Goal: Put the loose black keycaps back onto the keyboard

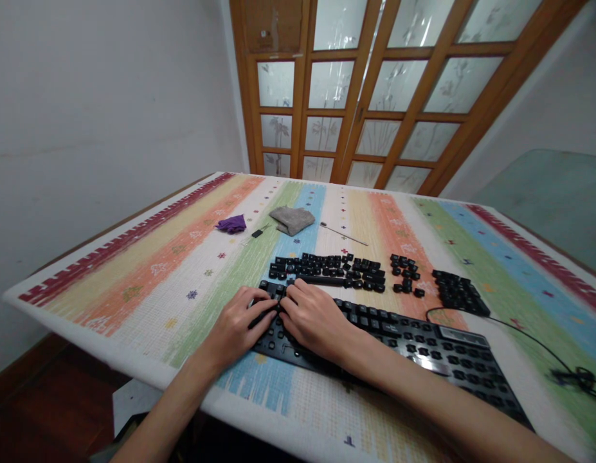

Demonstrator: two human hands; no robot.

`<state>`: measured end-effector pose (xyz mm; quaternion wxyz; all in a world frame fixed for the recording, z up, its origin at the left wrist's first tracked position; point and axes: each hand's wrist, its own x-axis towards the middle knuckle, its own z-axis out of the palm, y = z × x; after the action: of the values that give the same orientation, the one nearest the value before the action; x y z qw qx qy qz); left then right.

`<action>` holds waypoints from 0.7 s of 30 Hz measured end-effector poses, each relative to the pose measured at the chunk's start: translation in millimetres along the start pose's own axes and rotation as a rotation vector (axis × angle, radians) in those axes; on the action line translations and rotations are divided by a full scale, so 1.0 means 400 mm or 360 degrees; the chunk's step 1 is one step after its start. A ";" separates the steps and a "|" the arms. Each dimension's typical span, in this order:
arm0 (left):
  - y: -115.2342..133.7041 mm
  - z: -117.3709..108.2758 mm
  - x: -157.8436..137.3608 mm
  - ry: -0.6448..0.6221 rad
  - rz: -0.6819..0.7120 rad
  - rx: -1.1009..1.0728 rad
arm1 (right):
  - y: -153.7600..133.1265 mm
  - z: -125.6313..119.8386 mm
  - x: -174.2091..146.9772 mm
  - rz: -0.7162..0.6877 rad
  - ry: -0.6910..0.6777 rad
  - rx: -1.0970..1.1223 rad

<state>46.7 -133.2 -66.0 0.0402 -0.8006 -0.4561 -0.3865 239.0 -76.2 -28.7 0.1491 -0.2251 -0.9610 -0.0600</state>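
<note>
keyboard (416, 347) | black, many key sockets bare | flat, face up, angled along worktop's (148, 315) near side | black keycaps (329, 265) loose, grouped just beyond

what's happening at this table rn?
A person has both bare hands on a black keyboard. The left hand and right hand meet at its left end, fingertips close together; whether they pinch a key is hidden. Many key positions on the keyboard are bare. Loose black keycaps sit in clusters beyond it. Farther back lie a purple cloth, a gray cloth and a thin brush-like stick.
</note>
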 end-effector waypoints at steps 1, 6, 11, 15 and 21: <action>0.000 0.000 0.000 0.0005 -0.0007 0.0001 | -0.001 0.001 0.000 0.0019 -0.0014 0.0014; -0.002 -0.001 -0.001 0.0015 -0.0009 -0.0009 | -0.005 0.003 0.004 0.0110 -0.0041 0.0093; -0.003 -0.001 0.000 0.0004 0.0013 -0.0018 | -0.006 -0.004 0.005 0.0130 -0.0078 0.0112; -0.002 0.000 0.000 0.0000 0.0016 -0.0012 | -0.009 0.000 0.002 0.0139 -0.0055 0.0093; -0.003 0.001 0.000 -0.0029 0.0019 -0.0012 | -0.008 0.006 0.001 0.0087 -0.0003 0.0093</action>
<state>46.2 -132.4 -66.5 0.0353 -0.8069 -0.4503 -0.3806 236.7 -78.2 -31.2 0.1562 -0.2469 -0.9560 -0.0274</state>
